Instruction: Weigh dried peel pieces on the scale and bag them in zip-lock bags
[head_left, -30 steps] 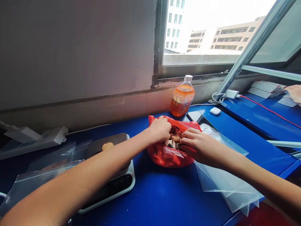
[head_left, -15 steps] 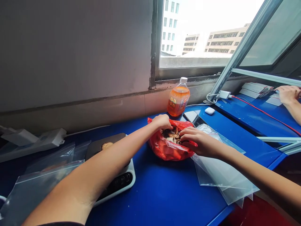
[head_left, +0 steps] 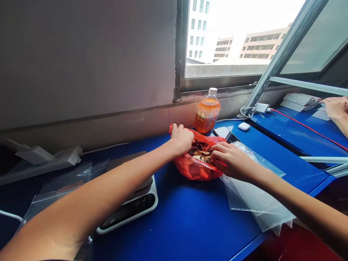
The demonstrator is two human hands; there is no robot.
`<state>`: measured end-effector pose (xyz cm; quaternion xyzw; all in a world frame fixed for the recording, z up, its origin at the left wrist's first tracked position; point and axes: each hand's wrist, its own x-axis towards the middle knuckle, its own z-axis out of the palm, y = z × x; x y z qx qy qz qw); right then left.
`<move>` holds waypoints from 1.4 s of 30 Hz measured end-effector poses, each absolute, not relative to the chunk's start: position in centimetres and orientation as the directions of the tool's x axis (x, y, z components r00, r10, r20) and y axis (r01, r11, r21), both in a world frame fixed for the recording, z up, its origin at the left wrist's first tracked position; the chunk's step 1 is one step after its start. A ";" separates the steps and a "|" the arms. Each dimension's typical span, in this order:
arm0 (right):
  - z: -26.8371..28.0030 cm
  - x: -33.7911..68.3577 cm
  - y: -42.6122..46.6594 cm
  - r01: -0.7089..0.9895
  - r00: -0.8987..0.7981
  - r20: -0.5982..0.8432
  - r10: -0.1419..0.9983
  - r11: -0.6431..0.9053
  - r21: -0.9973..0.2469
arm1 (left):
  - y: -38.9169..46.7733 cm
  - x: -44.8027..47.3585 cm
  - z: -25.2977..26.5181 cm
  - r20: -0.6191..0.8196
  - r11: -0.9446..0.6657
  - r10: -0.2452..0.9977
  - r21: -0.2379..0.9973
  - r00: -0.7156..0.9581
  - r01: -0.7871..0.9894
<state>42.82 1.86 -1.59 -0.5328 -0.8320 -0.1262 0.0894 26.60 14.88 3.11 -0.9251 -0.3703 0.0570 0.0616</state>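
Note:
A red plastic bag (head_left: 194, 169) lies with its mouth open on the blue table, holding brown dried slices (head_left: 201, 154), possibly mushrooms, among pale ones. My left hand (head_left: 182, 139) is closed around the bag's left rim in a fist. At the right rim, my right hand (head_left: 231, 157) has its fingers curled over the plastic, with the fingertips partly hidden inside the mouth. Below my left forearm stands a digital kitchen scale (head_left: 148, 203), its platform mostly covered by the arm.
Behind the bag stands a bottle of orange drink (head_left: 207, 112), near a phone (head_left: 222, 132) and a white earbud case (head_left: 244, 126). Clear zip bags (head_left: 261, 199) lie right; more (head_left: 62, 185) lie left by a power strip (head_left: 65, 159). Another person's hand (head_left: 335, 108) is far right.
My left hand has moved left and up from the bag's mouth to its left rim, pulling the plastic wider. More of the contents shows. My right hand stays at the right rim.

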 end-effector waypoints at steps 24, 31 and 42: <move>1.5 29.8 0.6 0.727 -0.087 0.759 0.646 0.562 -0.395 | 6.4 11.4 6.9 0.399 -0.676 0.735 0.378 0.548 0.632; -3.4 25.7 0.2 0.543 -0.131 0.664 0.736 0.614 -0.573 | 4.7 4.4 1.8 0.358 -0.559 0.829 0.501 0.430 0.660; -3.7 28.9 1.3 0.539 0.092 0.532 0.842 0.407 -0.737 | 6.4 -1.1 0.7 0.462 -0.415 0.859 0.379 0.219 0.827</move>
